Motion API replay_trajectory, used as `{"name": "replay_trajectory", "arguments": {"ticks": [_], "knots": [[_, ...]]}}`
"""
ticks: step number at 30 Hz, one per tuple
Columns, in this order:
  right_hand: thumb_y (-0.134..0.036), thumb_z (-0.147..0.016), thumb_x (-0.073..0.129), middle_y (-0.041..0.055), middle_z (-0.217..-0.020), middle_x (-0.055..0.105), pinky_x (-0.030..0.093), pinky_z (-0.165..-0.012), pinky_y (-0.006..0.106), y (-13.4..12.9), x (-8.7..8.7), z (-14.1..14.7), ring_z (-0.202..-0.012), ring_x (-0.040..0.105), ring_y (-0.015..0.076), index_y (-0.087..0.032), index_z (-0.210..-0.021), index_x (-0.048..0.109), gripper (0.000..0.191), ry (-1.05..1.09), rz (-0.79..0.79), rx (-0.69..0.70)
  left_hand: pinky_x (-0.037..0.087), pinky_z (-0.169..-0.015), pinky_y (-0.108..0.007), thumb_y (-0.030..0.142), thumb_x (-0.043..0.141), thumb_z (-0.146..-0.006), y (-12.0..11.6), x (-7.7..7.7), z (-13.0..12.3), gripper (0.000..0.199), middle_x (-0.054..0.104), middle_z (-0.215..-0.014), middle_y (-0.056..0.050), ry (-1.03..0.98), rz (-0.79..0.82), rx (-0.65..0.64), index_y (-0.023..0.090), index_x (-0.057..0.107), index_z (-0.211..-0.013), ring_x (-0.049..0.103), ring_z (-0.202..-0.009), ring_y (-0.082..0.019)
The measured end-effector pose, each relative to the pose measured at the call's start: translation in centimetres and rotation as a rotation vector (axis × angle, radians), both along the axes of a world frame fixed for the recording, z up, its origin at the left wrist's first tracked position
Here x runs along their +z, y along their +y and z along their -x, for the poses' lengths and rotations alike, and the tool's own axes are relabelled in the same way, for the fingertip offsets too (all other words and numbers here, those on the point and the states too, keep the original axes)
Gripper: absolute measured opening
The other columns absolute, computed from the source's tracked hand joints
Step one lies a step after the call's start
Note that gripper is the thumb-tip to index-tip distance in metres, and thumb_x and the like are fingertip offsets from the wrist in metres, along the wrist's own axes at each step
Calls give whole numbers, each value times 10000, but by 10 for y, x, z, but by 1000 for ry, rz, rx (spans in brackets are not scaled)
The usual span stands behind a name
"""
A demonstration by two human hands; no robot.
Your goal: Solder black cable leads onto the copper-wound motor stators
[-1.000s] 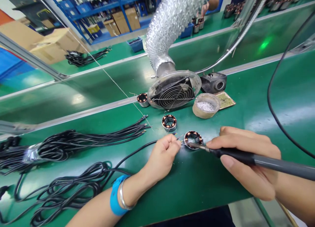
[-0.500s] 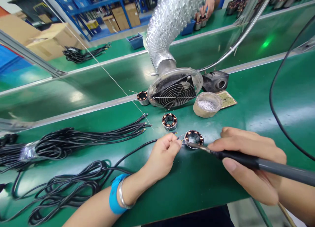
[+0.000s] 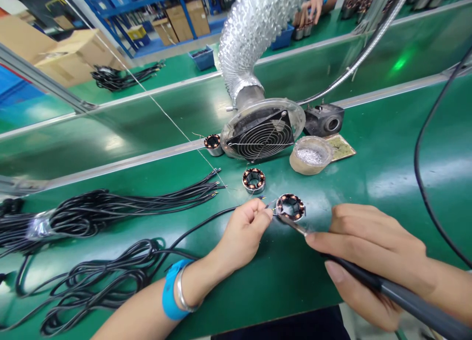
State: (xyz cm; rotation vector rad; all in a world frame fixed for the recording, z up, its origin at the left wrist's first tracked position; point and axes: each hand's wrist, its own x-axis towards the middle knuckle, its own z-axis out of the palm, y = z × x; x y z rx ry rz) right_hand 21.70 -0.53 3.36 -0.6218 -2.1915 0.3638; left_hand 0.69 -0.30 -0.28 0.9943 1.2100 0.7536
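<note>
A ring-shaped motor stator (image 3: 299,201) with copper windings lies on the green bench. At its left side my left hand (image 3: 250,227) pinches thin wires at the end of a black cable (image 3: 206,223). My right hand (image 3: 372,261) grips a soldering iron (image 3: 401,295) like a pen, its metal tip against the stator's lower left edge, close to the pinched wires. Whether the tip touches a wire or the ring cannot be made out. A second stator (image 3: 253,181) sits just behind, and a third (image 3: 213,145) stands beside the fan.
A fume fan (image 3: 263,136) on a foil duct (image 3: 243,40) stands behind the stators. Right of it are a round tub (image 3: 309,155) of silvery bits and a black holder (image 3: 324,120). Bundled black cables (image 3: 92,212) cover the left. A co-worker's hand (image 3: 314,6) is across the bench.
My right hand has swung the soldering iron's handle downward, so its tip now points up and left at the stator's lower left edge. My left hand stays nearly in place.
</note>
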Motion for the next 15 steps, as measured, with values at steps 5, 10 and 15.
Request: {"name": "replay_trajectory", "arguments": {"ticks": [5, 10, 15], "knots": [[-121, -752, 518, 13, -638, 596, 486, -488, 332, -1, -1, 1, -516, 559, 179, -213, -1063, 619, 339, -14, 22, -29, 185, -445, -198, 406, 587, -829, 0, 1, 0, 335, 269, -501, 110, -6, 9, -4, 207, 382, -654, 193, -428, -49], [-120, -751, 524, 15, -637, 587, 478, -487, 335, 0, 1, -1, -515, 554, 176, -201, -1046, 624, 322, -19, 21, -18, 189, -445, -197, 406, 572, -845, -1, -1, 1, 329, 273, -509, 111, -9, 1, -13, 206, 384, -664, 190, -428, -48], [-97, -780, 535, 27, -674, 603, 501, -521, 352, -3, 6, -9, -568, 593, 186, -199, -1077, 633, 329, -13, 66, -80, 187, -445, -197, 397, 560, -857, -1, -2, 1, 319, 284, -511, 109, -1, -4, -16, 205, 387, -670, 194, -428, -47]]}}
